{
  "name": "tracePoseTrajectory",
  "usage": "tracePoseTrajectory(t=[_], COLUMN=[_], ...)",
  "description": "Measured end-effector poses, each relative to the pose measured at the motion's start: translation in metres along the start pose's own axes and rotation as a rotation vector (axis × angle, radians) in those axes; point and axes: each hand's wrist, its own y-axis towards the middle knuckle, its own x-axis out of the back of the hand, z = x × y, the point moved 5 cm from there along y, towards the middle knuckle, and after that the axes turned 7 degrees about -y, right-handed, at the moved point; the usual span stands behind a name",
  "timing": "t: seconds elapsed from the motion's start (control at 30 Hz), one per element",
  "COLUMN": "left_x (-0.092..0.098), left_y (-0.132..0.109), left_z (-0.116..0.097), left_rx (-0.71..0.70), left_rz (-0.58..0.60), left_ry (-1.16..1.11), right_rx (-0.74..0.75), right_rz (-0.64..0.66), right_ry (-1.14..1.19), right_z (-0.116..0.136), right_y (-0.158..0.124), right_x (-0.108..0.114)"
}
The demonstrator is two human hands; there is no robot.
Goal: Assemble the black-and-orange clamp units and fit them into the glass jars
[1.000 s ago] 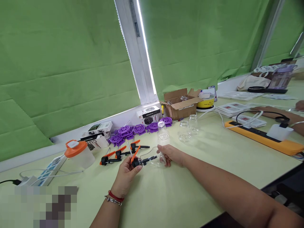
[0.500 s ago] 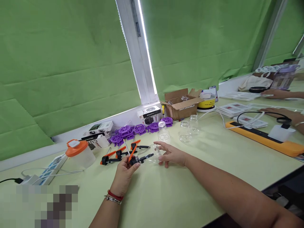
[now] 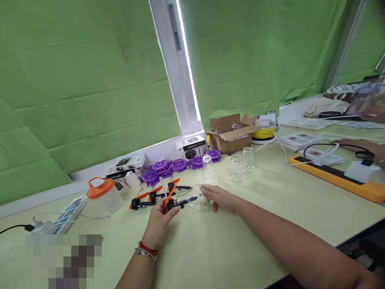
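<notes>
One clear bottle [image 3: 197,193] is held sideways over the table [image 3: 210,249], its long axis running left to right. The left hand [image 3: 162,218] clamps its fingers on the black-and-orange dispenser top [image 3: 171,203] at the neck; the right hand [image 3: 222,198] grips the base.

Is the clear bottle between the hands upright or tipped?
Tipped. The clear bottle is held sideways, its black top in the left hand, the right hand at its other end.
</notes>
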Motion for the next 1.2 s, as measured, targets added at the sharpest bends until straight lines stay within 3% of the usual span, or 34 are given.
tracePoseTrajectory(t=[0.17, 0.3, 0.7, 0.97, 1.2], left_x=[0.001, 0.0, -0.002, -0.004, -0.007], left_y=[0.001, 0.0, -0.001, -0.004, -0.004], left_z=[0.0, -0.001, -0.001, -0.004, -0.007], left_rx=[0.002, 0.002, 0.001, 0.007, 0.022], left_rz=[0.003, 0.02, 0.09, 0.093, 0.087], left_ry=[-0.014, -0.009, -0.04, 0.002, 0.01], right_rx=[0.134, 0.16, 0.089, 0.049, -0.06], right_rz=[0.04, 0.023, 0.0, 0.074, 0.07], right_ry=[0.069, 0.09, 0.067, 0.108, 0.116], right_z=[0.003, 0.002, 0.002, 0.007, -0.001], right_y=[-0.003, -0.002, 0.0, 0.0, 0.003], right_x=[0.003, 0.006, 0.004, -0.003, -0.004])
